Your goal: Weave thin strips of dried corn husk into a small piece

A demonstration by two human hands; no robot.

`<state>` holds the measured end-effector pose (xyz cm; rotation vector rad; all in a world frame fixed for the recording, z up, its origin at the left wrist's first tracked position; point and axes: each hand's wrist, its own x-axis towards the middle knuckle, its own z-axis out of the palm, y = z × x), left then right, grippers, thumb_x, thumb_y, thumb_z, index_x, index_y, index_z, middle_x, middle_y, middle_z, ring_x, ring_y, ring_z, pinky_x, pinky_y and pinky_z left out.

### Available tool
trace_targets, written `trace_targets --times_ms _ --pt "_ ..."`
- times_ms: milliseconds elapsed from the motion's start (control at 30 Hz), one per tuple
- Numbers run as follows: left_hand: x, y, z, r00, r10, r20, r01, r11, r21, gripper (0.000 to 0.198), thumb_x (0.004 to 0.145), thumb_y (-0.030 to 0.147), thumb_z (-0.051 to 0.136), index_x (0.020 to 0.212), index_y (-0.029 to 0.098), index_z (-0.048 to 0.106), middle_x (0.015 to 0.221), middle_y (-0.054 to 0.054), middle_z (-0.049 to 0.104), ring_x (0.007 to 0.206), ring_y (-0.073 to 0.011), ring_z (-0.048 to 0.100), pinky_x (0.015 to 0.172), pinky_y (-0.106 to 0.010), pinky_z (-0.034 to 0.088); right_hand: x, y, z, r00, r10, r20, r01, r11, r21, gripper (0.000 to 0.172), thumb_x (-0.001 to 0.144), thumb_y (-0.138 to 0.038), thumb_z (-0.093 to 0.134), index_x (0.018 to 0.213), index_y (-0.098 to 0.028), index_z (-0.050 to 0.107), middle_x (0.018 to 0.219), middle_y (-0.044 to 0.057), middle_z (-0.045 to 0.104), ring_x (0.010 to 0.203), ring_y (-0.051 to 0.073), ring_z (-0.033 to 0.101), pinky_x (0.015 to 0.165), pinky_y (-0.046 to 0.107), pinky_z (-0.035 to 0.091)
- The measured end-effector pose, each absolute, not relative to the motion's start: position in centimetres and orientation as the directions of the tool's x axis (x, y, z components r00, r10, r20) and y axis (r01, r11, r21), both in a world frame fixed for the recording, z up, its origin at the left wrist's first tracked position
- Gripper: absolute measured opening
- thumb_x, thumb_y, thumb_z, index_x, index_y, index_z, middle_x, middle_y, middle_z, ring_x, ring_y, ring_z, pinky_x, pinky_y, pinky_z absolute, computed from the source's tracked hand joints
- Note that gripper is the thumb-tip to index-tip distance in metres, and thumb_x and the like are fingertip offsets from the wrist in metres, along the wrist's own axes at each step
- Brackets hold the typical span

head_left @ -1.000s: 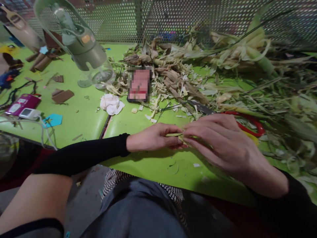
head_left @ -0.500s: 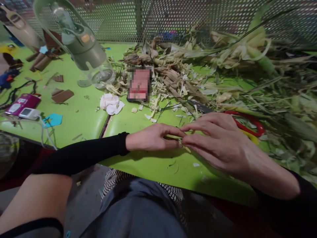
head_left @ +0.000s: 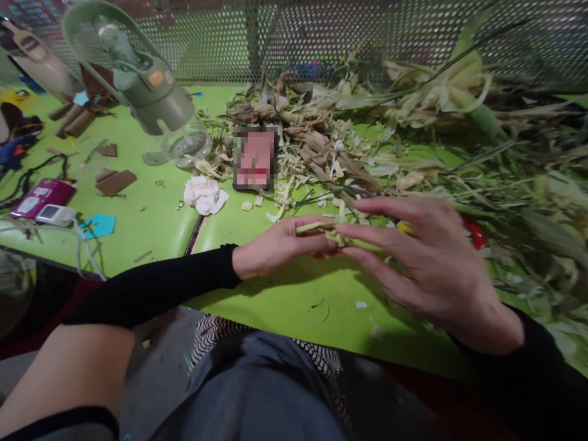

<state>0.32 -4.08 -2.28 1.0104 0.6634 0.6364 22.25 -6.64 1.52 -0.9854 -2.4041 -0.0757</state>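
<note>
A pale yellow-green strip of corn husk (head_left: 315,228) lies between the thumb and fingers of my left hand (head_left: 278,242), just above the green table. My right hand (head_left: 416,254) reaches in from the other side. Its thumb and middle fingertip close on the small frayed end of the strip, while the index finger stretches out above. Part of the husk is hidden behind the fingertips. Scissors with a red handle (head_left: 475,234) lie partly covered behind my right hand.
Dried husks and shreds (head_left: 321,150) spread over the back and right. A phone (head_left: 255,160), a crumpled tissue (head_left: 205,195) and a tilted green bottle (head_left: 158,92) stand or lie beyond my left hand. A purple device (head_left: 43,197) with cables is at left. Perforated mesh (head_left: 215,43) borders the back.
Both hands have risen slightly away from me. The right hand's index finger has lifted apart from the others, and more of the husk strip shows in the left hand.
</note>
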Motion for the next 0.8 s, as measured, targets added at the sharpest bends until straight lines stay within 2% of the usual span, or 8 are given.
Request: trace_targets --times_ms 67,133,200,300,433,500,633,800 --pt "0.7 -4.1 -2.6 0.544 0.814 -0.203 -0.275 0.402 0.873 0.025 0.085 0.027 0.078 0.106 0.016 0.072 0.103 -0.006 0.077 0.095 -0.0128 0.070 0.089 -0.027 0.050 21.6 -7.1 1.5 -0.441 0.731 0.521 0.741 0.624 -0.249 0.015 0.100 -0.031 0.064 0.100 -0.027 0.079 0.098 0.009 0.077 0.089 0.027 0.071 0.079 0.042 0.055" --pt "1.1 -4.2 -2.8 0.474 0.853 -0.220 -0.361 0.416 0.835 0.027 0.087 0.023 0.076 0.112 0.017 0.070 0.111 -0.006 0.078 0.102 -0.0136 0.072 0.095 -0.028 0.051 20.9 -7.2 0.9 -0.382 0.826 0.415 0.720 0.548 -0.426 0.019 0.101 -0.035 0.063 0.093 -0.025 0.078 0.085 0.006 0.075 0.076 0.022 0.068 0.069 0.036 0.053" --pt "1.4 -4.4 -2.9 0.407 0.886 -0.225 -0.429 0.402 0.809 0.024 0.088 0.019 0.075 0.111 0.018 0.068 0.113 -0.005 0.078 0.105 -0.0133 0.072 0.101 -0.029 0.051 20.3 -7.0 0.1 -0.357 0.909 0.215 0.648 0.407 -0.644 0.026 0.101 -0.042 0.062 0.093 -0.022 0.077 0.081 0.004 0.073 0.069 0.018 0.065 0.062 0.032 0.049" --pt "1.8 -4.9 -3.0 0.349 0.912 -0.215 -0.450 0.364 0.815 0.021 0.087 0.015 0.074 0.106 0.019 0.066 0.116 -0.003 0.078 0.111 -0.0132 0.071 0.105 -0.029 0.051 19.6 -6.5 -1.0 -0.253 0.961 -0.108 0.426 0.011 -0.905 0.038 0.094 -0.057 0.067 0.086 -0.020 0.075 0.066 0.000 0.064 0.055 0.012 0.055 0.050 0.026 0.041" --pt "2.0 -5.3 -2.9 0.348 0.923 -0.164 -0.408 0.307 0.860 0.019 0.088 0.015 0.074 0.106 0.019 0.067 0.124 -0.004 0.076 0.118 -0.0135 0.069 0.106 -0.027 0.050 18.8 -6.2 -1.5 -0.176 0.925 -0.337 0.054 -0.333 -0.941 0.045 0.070 -0.060 0.088 0.073 -0.020 0.068 0.061 -0.004 0.057 0.050 0.007 0.044 0.042 0.021 0.031" --pt "1.9 -5.3 -2.8 0.341 0.929 -0.140 -0.395 0.277 0.876 0.020 0.088 0.017 0.074 0.107 0.018 0.069 0.124 -0.004 0.076 0.118 -0.0137 0.069 0.107 -0.026 0.049 18.5 -6.2 -1.5 -0.164 0.918 -0.360 -0.014 -0.367 -0.930 0.044 0.064 -0.054 0.093 0.072 -0.020 0.067 0.064 -0.004 0.057 0.051 0.006 0.043 0.042 0.019 0.030" --pt "1.9 -5.3 -2.8 0.329 0.933 -0.148 -0.354 0.267 0.896 0.021 0.086 0.019 0.076 0.107 0.018 0.071 0.124 -0.005 0.076 0.118 -0.0147 0.069 0.107 -0.028 0.049 18.5 -6.4 -1.7 -0.126 0.930 -0.344 0.023 -0.344 -0.939 0.037 0.070 -0.051 0.088 0.075 -0.021 0.066 0.067 -0.003 0.058 0.053 0.007 0.044 0.043 0.020 0.030" --pt "1.6 -5.3 -2.9 0.363 0.919 -0.154 -0.382 0.297 0.875 0.031 0.084 0.028 0.081 0.112 0.017 0.073 0.123 -0.007 0.076 0.115 -0.0177 0.070 0.101 -0.030 0.053 18.9 -6.8 -1.2 -0.250 0.953 -0.174 0.345 -0.080 -0.935 0.024 0.084 -0.039 0.070 0.069 -0.021 0.062 0.061 -0.004 0.051 0.053 0.010 0.041 0.048 0.024 0.032"
